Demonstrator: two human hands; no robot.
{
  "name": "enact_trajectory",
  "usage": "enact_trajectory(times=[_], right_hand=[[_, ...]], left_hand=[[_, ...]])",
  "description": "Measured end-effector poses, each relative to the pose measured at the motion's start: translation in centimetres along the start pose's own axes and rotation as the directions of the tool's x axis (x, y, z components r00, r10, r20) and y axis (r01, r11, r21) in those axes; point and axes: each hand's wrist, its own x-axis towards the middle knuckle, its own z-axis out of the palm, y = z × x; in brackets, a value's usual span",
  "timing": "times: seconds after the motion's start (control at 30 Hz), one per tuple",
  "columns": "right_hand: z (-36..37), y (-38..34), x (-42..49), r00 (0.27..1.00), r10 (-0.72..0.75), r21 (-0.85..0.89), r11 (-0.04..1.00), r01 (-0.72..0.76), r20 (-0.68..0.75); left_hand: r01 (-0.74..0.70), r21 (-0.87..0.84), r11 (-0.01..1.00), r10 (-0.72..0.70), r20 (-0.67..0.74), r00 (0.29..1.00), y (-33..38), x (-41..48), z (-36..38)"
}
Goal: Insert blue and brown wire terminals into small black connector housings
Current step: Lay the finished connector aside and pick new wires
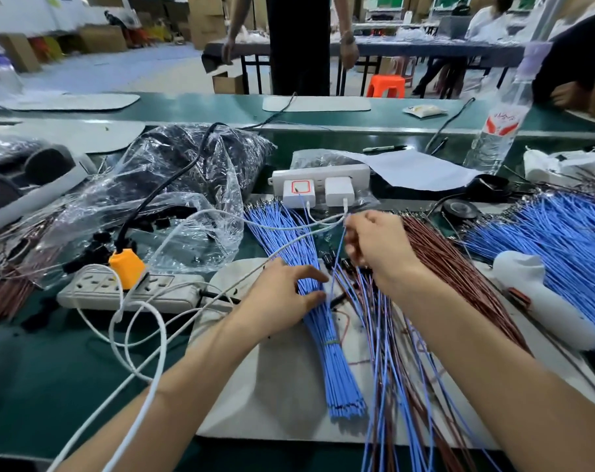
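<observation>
A tied bundle of blue wires lies on a grey mat in front of me. My left hand rests on the mat beside the bundle, its thumb and fingertips at a small black connector housing. My right hand is raised above the bundle and pinches a single blue wire that runs down toward the left fingertips. A fan of brown wires lies right of my right hand. Finished blue and brown pairs trail toward me.
A white power strip with an orange plug and white cables lies left. A clear bag of black housings sits behind it. Another power strip with chargers, a water bottle, more blue wires and a white tool fill the back and right.
</observation>
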Motion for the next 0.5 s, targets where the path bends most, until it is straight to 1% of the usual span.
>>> enact_trajectory(times=[0.07, 0.1, 0.17, 0.2, 0.23, 0.3, 0.37, 0.4, 0.43, 0.47, 0.5], right_hand=[[-0.4, -1.4, 1.0, 0.998, 0.052, 0.071, 0.996, -0.05, -0.032], [-0.9, -2.1, 1.5, 0.995, 0.097, 0.103, 0.99, -0.096, -0.007], [-2.5, -3.9, 2.1, 0.977, 0.166, 0.189, 0.964, -0.189, 0.132], [-3.6, -4.8, 2.1, 0.958, 0.172, 0.207, 0.953, -0.221, 0.229], [-4.9, -5.7, 1.8, 0.931, 0.161, 0.188, 0.954, -0.232, 0.328], [-7.8, -7.6, 0.5, 0.856, 0.117, 0.088, 0.979, -0.185, 0.504], [-11.0, -9.6, -1.2, 0.786, 0.059, 0.016, 0.996, -0.088, 0.615], [-12.4, -10.5, -1.9, 0.77, 0.018, 0.018, 0.999, -0.039, 0.638], [-13.8, -11.3, -2.7, 0.784, -0.03, 0.035, 0.999, 0.01, 0.62], [-14.9, -11.9, -3.3, 0.823, -0.08, 0.055, 0.997, 0.059, 0.563], [-15.9, -12.1, -3.7, 0.879, -0.121, 0.059, 0.993, 0.105, 0.461]], left_hand=[[0.001, 0.021, 1.0, -0.002, 0.035, 0.999, 0.1, -0.1, 0.0], [0.002, 0.026, 1.0, -0.003, 0.044, 0.999, 0.1, -0.1, -0.1], [0.003, 0.028, 1.0, -0.004, 0.046, 0.999, 0.1, 0.0, -0.1], [0.007, 0.031, 0.999, -0.009, 0.047, 0.999, 0.1, 0.0, -0.2], [0.012, 0.043, 0.999, -0.014, 0.048, 0.999, 0.1, -0.1, -0.2], [0.02, 0.082, 0.996, -0.022, 0.024, 0.999, 0.5, -0.2, 0.1], [-0.008, 0.051, 0.999, 0.011, -0.052, 0.999, 1.5, 0.0, 0.4], [-0.052, 0.001, 0.999, 0.052, -0.096, 0.994, 2.1, 0.2, 0.5], [-0.108, -0.049, 0.993, 0.101, -0.126, 0.987, 3.0, 0.7, 0.7], [-0.163, -0.087, 0.983, 0.149, -0.149, 0.978, 3.8, 1.3, 0.9], [-0.218, -0.117, 0.969, 0.198, -0.164, 0.966, 4.8, 2.0, 1.4]])
